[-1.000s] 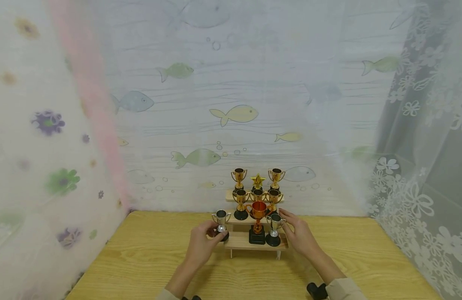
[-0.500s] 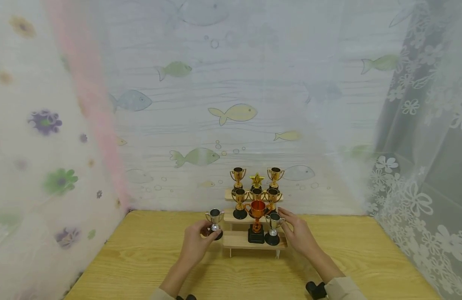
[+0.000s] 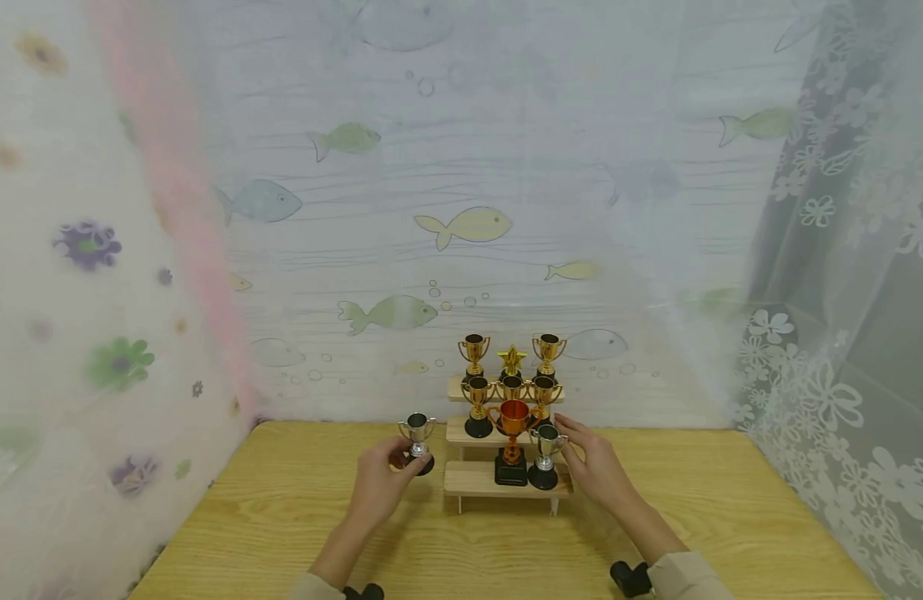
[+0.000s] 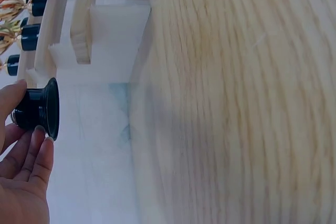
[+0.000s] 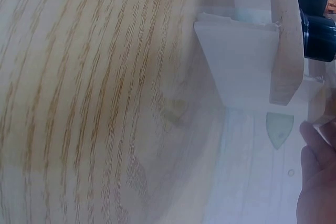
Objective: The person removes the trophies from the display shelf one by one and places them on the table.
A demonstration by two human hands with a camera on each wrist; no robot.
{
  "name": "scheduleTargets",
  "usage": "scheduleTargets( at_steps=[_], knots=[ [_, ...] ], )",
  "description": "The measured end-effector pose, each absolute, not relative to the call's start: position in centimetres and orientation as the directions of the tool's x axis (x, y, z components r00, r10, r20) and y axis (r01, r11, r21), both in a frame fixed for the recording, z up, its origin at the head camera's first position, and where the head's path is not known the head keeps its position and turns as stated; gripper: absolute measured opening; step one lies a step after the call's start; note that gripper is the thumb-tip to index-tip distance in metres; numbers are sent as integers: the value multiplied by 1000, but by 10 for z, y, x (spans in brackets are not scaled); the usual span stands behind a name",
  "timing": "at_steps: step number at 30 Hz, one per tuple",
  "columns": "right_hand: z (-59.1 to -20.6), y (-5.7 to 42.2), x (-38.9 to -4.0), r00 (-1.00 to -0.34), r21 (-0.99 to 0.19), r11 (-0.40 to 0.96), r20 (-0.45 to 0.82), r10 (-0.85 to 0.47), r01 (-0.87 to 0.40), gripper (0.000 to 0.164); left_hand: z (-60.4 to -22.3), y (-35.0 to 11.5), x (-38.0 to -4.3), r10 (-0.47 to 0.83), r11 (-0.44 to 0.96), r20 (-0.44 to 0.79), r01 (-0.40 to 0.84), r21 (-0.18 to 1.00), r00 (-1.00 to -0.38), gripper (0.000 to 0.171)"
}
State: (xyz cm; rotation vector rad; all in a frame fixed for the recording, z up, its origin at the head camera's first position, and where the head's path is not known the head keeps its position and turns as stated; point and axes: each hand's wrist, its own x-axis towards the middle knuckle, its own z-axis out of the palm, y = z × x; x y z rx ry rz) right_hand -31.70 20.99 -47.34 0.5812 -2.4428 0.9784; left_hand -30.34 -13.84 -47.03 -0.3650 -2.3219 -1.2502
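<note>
- Head view: silver cup trophy (image 3: 417, 427), one, black-based. Held by the left hand (image 3: 382, 482), its grip closed around the base. Long axis near upright; position just left of the tiered stand (image 3: 467, 477), beside its lowest tier and apart from it.
- Head view: second silver trophy (image 3: 547, 442), one, upright at the right of the lowest tier, beside an orange trophy (image 3: 514, 417). Right hand (image 3: 598, 472) just beside it, fingers extended; contact cannot be told.
- Head view: gold trophies (image 3: 478, 392) on the upper tiers, with a star-topped trophy (image 3: 512, 359) among them; all above the counter (image 3: 296, 508).
- Left wrist view: black base between thumb and fingers, flared foot toward the counter and lifted from it. The left hand is the nearer to this piece.
- Right wrist view: right hand partly in frame, fingertips (image 5: 308, 132) at a tier's end, curled round nothing visible.
</note>
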Motion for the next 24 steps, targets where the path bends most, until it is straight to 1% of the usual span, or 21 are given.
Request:
scheduleTargets(
  at_steps=[13,24],
  knots=[
    [-475,211,-319,-800,-518,662,559,-217,-542,36,-473,-149,-310,-32,532,471,384,755,-881,15],
    [-475,210,-319,-810,-532,658,546,-213,-532,37,-480,-155,-318,-105,499,378,280,820,-920,23]
  ],
)
